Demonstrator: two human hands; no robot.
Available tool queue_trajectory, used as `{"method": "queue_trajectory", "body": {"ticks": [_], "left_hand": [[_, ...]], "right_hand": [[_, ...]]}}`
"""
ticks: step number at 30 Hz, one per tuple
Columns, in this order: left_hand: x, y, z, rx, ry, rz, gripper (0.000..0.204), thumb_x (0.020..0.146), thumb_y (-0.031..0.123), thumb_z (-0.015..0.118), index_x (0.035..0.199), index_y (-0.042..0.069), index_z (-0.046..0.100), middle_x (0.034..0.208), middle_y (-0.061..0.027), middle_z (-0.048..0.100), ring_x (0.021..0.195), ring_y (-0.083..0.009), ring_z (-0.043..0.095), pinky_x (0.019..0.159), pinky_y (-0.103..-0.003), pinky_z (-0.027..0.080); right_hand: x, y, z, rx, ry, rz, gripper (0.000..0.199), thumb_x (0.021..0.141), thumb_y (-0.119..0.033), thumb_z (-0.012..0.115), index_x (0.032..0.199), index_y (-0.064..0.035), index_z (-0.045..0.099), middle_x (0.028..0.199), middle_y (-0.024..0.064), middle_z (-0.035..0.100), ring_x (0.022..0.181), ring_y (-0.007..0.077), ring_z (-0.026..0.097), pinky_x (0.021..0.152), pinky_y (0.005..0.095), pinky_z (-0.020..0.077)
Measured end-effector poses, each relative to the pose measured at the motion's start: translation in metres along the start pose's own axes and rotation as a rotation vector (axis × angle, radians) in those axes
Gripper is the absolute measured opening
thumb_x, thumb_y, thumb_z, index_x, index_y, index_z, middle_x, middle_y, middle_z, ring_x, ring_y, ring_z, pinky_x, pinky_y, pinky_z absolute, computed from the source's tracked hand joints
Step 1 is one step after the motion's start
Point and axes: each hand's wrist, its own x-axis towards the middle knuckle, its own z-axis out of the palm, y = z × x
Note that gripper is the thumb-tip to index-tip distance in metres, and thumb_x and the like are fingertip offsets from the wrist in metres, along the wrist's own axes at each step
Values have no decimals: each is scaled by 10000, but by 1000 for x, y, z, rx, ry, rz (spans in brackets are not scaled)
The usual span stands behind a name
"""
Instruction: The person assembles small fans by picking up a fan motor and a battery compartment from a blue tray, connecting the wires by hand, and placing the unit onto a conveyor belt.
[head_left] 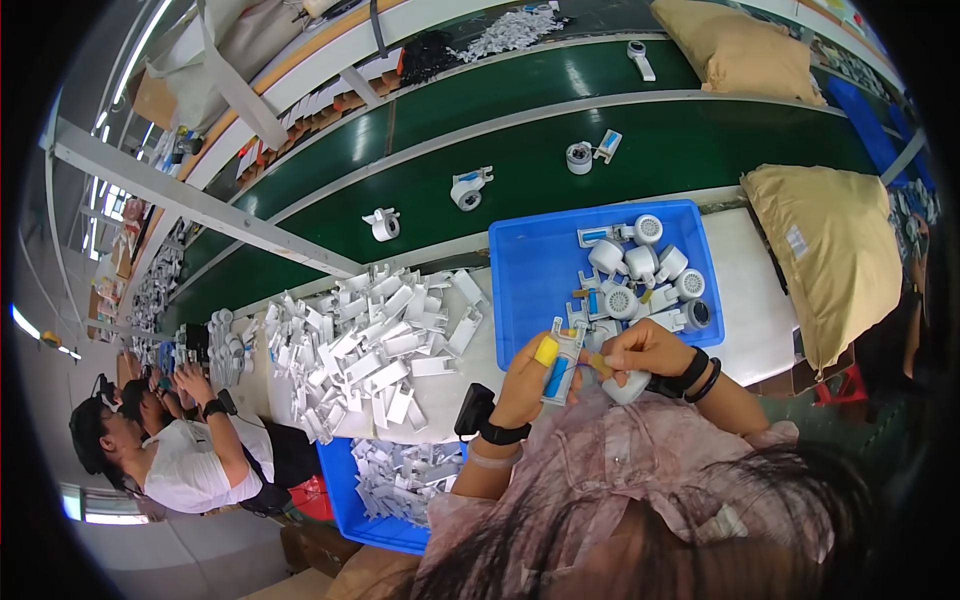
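Close to the body, the left hand [527,385] and right hand [640,352] each keep a closed grip on one white-and-blue part [562,365]. Beyond, the blue tray [520,300] holds about ten assembled pieces; the heap of white clips [370,340] on the desk [755,300] looks largely unused.

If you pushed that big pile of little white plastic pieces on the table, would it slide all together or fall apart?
The pile of white pieces would probably scatter: the pieces lie loose and criss-crossed, not joined. Each looks thin, stiff and likely light. Some could slip off the table edge toward the blue bin below.
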Motion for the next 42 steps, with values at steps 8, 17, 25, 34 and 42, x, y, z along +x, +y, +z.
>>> {"method": "queue_trajectory", "body": {"ticks": [8,17,25,34,42], "left_hand": [[-8,12,21,340,6,117,329,1009,216,369,1230,0,483,1041,-131,640,761,-143,602,630,-280,519],[6,-12,14,340,86,189,305,1008,186,364,1229,2,467,998,-121,639,695,-128,600,543,-266,532],[18,-16,21,200,70,148,277,1010,215,413,1167,7,506,895,-97,615,673,-152,584,526,-282,509],[13,-18,34,189,16,212,264,937,59,397,1175,11,499,934,-86,596,693,-137,576,504,-265,503],[8,-14,43,262,45,230,313,863,6,384,1160,11,482,862,-53,570,661,-87,527,535,-237,470]], "right_hand": [[-1,-11,13,-270,-69,10,179,790,-128,766,824,-22,625,746,19,646,696,95,596,666,241,458],[-2,1,28,-616,635,-308,153,791,-73,706,893,-43,595,707,36,582,628,132,571,583,266,453],[-6,-4,32,-546,607,-400,139,833,-46,666,961,-37,614,863,97,617,823,220,598,714,313,471],[-4,-2,27,-934,588,-719,149,786,-20,688,925,-55,646,914,87,647,869,280,597,757,360,465],[-4,-4,31,-952,641,-730,180,737,-10,720,895,-78,665,902,54,658,853,265,592,765,361,455]]}}
